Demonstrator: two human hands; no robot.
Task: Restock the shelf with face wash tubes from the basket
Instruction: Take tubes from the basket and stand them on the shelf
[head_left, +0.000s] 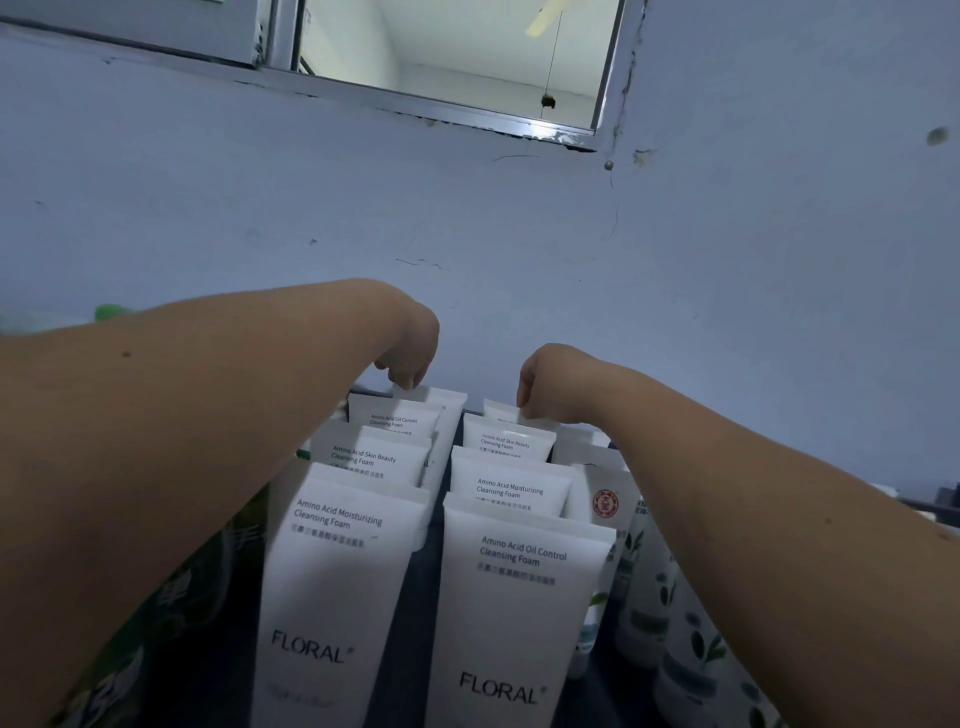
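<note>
Front tubes (519, 623), then rearmost tubes (447, 402), tops pinched by left hand (410, 348) and right hand (545, 384).

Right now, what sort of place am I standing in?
Probably a small shop or stockroom shelf for skincare: two rows of FLORAL cleansing foam tubes, leaf-print packs beside them, and a cracked painted wall behind.

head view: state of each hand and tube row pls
back left tube, upright, top edge pinched
back right tube, upright, top edge pinched
left hand, fingers curled on back left tube
right hand, fingers curled on back right tube
left row, upright, labels toward camera
right row, upright, labels toward camera
</note>
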